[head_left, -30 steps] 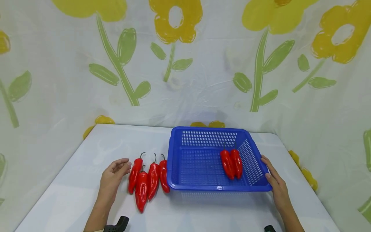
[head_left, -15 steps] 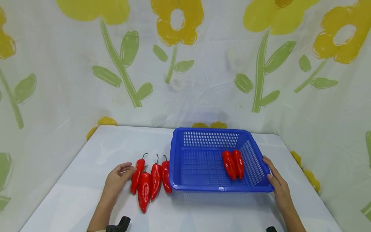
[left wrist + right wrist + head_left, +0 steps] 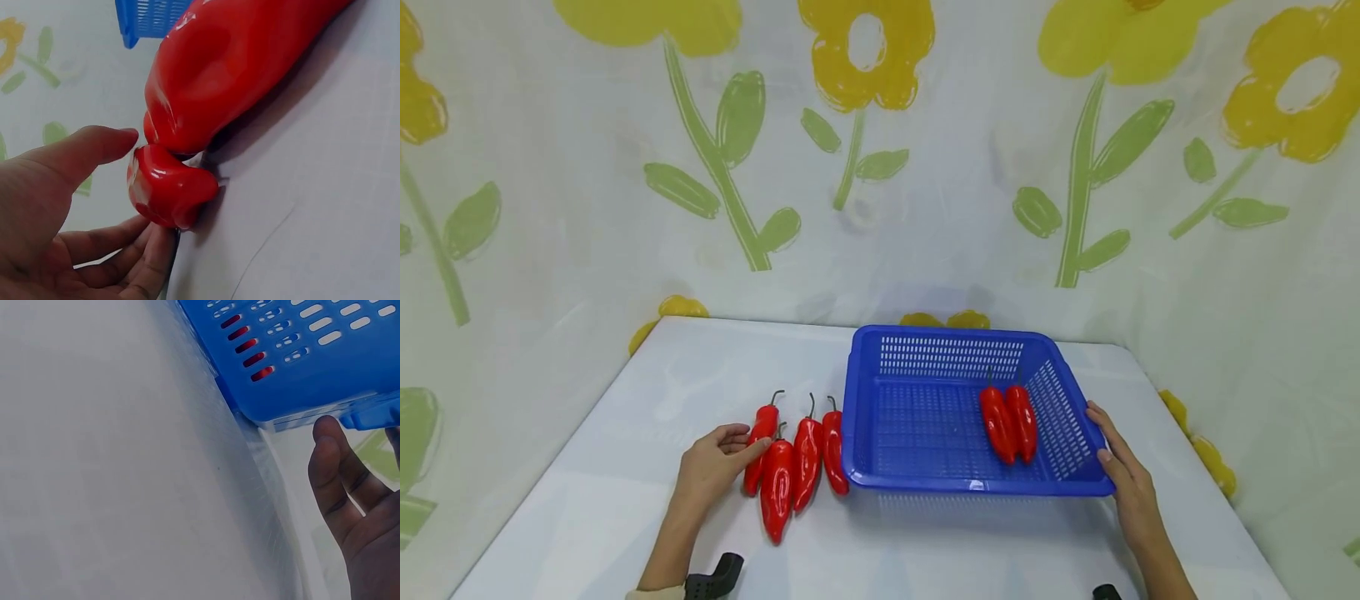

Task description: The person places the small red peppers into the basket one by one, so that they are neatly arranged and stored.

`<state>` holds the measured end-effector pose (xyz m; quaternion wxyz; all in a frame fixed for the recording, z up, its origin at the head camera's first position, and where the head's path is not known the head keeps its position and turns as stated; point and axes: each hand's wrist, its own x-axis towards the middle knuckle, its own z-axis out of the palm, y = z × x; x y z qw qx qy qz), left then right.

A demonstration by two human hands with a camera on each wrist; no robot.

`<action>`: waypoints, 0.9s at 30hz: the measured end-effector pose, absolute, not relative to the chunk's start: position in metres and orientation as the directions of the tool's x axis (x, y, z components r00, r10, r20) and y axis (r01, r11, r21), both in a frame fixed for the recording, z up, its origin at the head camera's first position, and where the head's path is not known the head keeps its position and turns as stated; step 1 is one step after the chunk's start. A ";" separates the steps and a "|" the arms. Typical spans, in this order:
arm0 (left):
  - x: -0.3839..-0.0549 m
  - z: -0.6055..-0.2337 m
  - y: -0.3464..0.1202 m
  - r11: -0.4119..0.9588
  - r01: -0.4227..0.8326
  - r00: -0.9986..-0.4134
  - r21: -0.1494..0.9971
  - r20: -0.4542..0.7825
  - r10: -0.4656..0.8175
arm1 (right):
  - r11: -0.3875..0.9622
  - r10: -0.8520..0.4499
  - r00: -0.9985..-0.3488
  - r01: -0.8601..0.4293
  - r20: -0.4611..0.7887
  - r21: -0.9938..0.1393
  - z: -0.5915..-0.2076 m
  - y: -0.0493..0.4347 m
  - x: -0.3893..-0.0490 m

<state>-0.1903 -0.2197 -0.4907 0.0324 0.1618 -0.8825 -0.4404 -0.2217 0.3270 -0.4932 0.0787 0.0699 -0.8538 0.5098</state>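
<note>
Several long red peppers with dark stems lie on the table in a group left of a blue plastic basket [image 3: 977, 484]. My left hand [image 3: 715, 460] straddles the leftmost pepper [image 3: 763, 423], thumb on one side and fingers on the other. In the left wrist view, the thumb tip is just off this pepper [image 3: 164, 187], and the fingers lie along its far side. A larger pepper [image 3: 219, 69] is just beyond. My right hand [image 3: 1129, 487] is at the basket's right rim, its fingers touching the edge without curling round it. Two red peppers [image 3: 1009, 423] lie inside the basket.
The white table [image 3: 925, 554] bears everything. A pale flower-printed cloth [image 3: 955, 167] hangs behind and at both sides. The basket's near rim stands above the tabletop and casts a shadow.
My left hand has moved right, from beside the leftmost pepper to around it, thumb now over it. The right hand and basket keep their place; the head view shifted slightly.
</note>
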 end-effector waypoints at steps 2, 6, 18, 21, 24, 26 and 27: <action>-0.192 -0.491 -0.219 0.566 -0.259 -0.945 0.782 -0.084 -0.317 | 0.480 -0.034 -0.978 -0.195 0.205 -0.855 -0.492 0.327 -0.223; -0.193 -0.492 -0.218 0.564 -0.268 -0.942 0.781 -0.089 -0.324 | 0.462 -0.030 -0.979 -0.194 0.203 -0.866 -0.493 0.326 -0.224; -0.192 -0.495 -0.222 0.490 -0.310 -0.927 0.814 -0.146 -0.344 | 0.446 -0.018 -0.978 -0.192 0.205 -0.874 -0.495 0.324 -0.220; -0.192 -0.494 -0.224 0.429 -0.330 -0.920 0.841 -0.185 -0.346 | 0.449 -0.021 -0.977 -0.198 0.211 -0.871 -0.494 0.324 -0.221; -0.193 -0.494 -0.226 0.373 -0.347 -0.915 0.861 -0.223 -0.336 | 0.440 -0.018 -0.978 -0.196 0.210 -0.876 -0.494 0.323 -0.222; -0.194 -0.494 -0.227 0.347 -0.350 -0.913 0.870 -0.234 -0.333 | 0.434 -0.020 -0.978 -0.196 0.208 -0.879 -0.493 0.324 -0.223; -0.194 -0.494 -0.227 0.340 -0.349 -0.913 0.873 -0.235 -0.333 | 0.433 -0.022 -0.977 -0.199 0.210 -0.879 -0.492 0.325 -0.224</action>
